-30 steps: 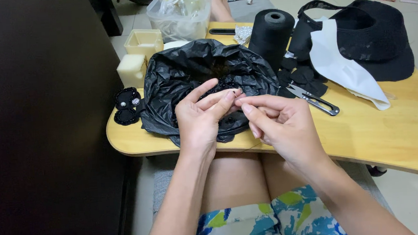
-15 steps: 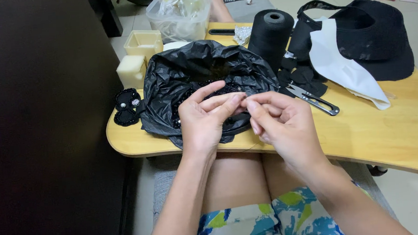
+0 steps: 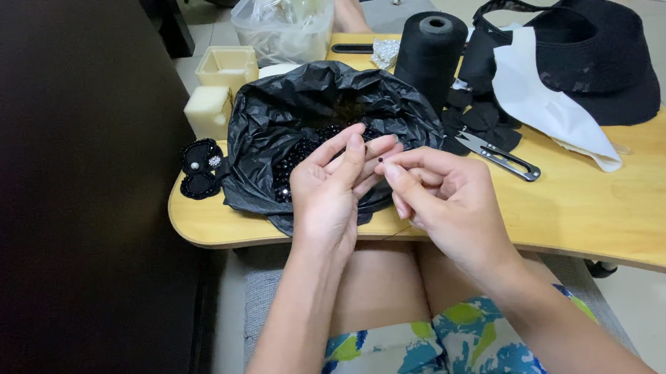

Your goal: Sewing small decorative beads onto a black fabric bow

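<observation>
A crinkled, glossy black plastic bag lay open on the pale wooden bench, its folds forming a bowl that held a heap of small shiny black beads. Just behind it stood a tall cone spool of matt black thread, and beside that a black fabric hat with a stiff white paper pattern piece lying over its brim. Metal thread snips lay on the wood near some dark fabric scraps. At the bench's left end rested two round black beaded ornaments, with cream foam blocks and a clear plastic tub farther back. The left hand hovered over the bag's near edge, palm turned inward, fingers loosely extended and narrow. The right hand met it, thumb and forefinger pinched shut on a tiny black bead held just at the left fingertips, above the bag's front rim.
</observation>
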